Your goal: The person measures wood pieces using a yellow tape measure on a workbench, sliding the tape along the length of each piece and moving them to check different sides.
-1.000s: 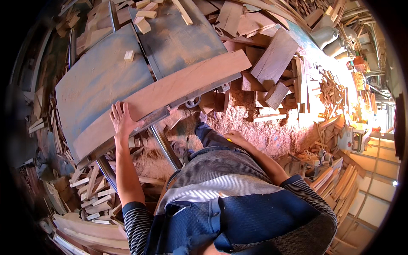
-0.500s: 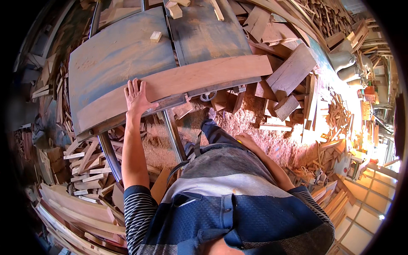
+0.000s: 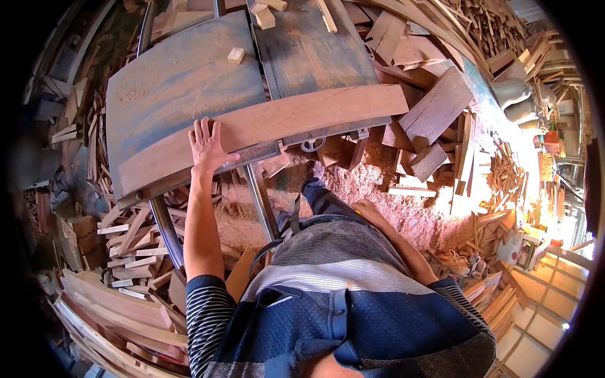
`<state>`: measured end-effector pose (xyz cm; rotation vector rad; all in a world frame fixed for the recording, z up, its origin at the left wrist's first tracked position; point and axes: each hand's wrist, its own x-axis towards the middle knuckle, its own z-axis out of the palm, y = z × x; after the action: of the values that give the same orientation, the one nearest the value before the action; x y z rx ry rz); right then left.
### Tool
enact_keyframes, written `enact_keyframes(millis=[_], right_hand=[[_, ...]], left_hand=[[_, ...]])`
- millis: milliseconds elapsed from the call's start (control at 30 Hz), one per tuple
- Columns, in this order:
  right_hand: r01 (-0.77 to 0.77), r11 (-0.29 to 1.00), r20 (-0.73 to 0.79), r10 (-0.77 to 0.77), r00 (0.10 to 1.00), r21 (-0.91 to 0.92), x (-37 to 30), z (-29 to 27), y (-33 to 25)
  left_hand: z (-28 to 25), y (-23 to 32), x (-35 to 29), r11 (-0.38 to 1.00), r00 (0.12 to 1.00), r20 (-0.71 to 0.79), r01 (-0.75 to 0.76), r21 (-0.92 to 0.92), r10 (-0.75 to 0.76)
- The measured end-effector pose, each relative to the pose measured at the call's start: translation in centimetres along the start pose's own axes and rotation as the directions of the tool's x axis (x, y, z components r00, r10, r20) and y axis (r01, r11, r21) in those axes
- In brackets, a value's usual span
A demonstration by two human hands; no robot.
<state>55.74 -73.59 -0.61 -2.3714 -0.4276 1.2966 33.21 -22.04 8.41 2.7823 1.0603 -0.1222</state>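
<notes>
Head view: left hand (image 3: 207, 145) flat on long wooden board (image 3: 296, 116).

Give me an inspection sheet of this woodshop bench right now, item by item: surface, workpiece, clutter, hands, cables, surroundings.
Surface: grey machine table, dusted with sawdust.
Job's things: long curved wooden board lying across the table's near edge.
Clutter: small wood block on the table; more offcuts at its far edge.
Hands: left hand flat, fingers spread, pressing on the board; right hand low by the person's thigh, holding nothing that shows.
Cables: nothing seen.
Surroundings: sawdust pile on the floor under the table; scrap planks heaped to the right; stacked wood strips to the left.
</notes>
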Motion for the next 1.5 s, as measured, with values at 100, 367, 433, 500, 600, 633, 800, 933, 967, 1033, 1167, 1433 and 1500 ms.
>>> enact_keyframes(millis=[100,367,433,500,600,633,800,933,967,1033,1167,1433,1500], right_hand=[[-0.022,1.0,-0.025,0.022,0.999,0.009,-0.3,0.1,-0.2],[-0.003,1.0,-0.035,0.003,0.999,0.003,0.3,0.5,0.6],[-0.002,1.0,-0.046,0.002,0.999,0.003,0.3,0.5,0.6],[-0.009,1.0,-0.035,0.009,0.999,0.009,0.4,0.6,0.9],[0.012,0.999,-0.056,-0.01,0.998,0.035,0.5,0.6,1.2],[0.002,0.999,-0.046,0.0,0.999,0.046,0.4,0.6,1.1],[-0.006,1.0,0.022,0.006,1.0,0.02,0.0,-0.1,-0.7],[0.059,0.981,0.012,-0.062,0.998,0.184,-0.6,0.5,0.1],[0.075,0.977,0.005,-0.077,0.997,0.202,-0.8,0.4,-0.1],[0.078,0.994,0.081,-0.084,0.993,0.07,0.2,0.0,0.6],[0.047,0.993,0.071,-0.054,0.996,0.106,1.1,0.5,2.5],[0.051,0.999,0.084,-0.051,0.995,0.003,2.6,0.3,3.0],[0.062,0.998,0.131,-0.062,0.989,0.006,3.0,0.0,3.1]], left_hand=[[0.0,-0.1,-0.1,1.0,1.0,0.0,-0.002,0.002,0.002],[-0.7,0.5,-0.4,1.0,1.0,-0.008,-0.003,-0.005,0.003],[-0.8,0.4,-0.3,1.0,1.0,-0.003,-0.006,-0.018,0.006],[-0.7,0.5,-0.3,1.0,1.0,-0.01,-0.008,-0.018,0.008],[-0.2,0.3,0.0,1.0,1.0,-0.015,-0.015,-0.014,0.014],[-0.1,0.2,0.1,1.0,1.0,-0.016,-0.015,-0.011,0.015],[-0.5,0.4,-0.4,1.0,1.0,-0.006,0.008,0.015,-0.008],[-1.8,0.6,-0.3,1.0,0.999,0.029,-0.012,-0.024,0.012],[-2.1,0.7,-0.3,1.0,0.999,0.038,-0.001,-0.004,0.001],[-0.6,-0.4,-0.3,0.998,0.999,-0.034,-0.012,0.067,0.015],[-1.1,-0.1,0.1,0.998,0.998,0.06,0.024,0.065,-0.028],[0.4,-1.0,-0.3,1.0,1.0,-0.006,0.014,0.008,-0.014],[0.2,-0.8,-0.3,1.0,1.0,0.0,0.013,-0.007,-0.013]])
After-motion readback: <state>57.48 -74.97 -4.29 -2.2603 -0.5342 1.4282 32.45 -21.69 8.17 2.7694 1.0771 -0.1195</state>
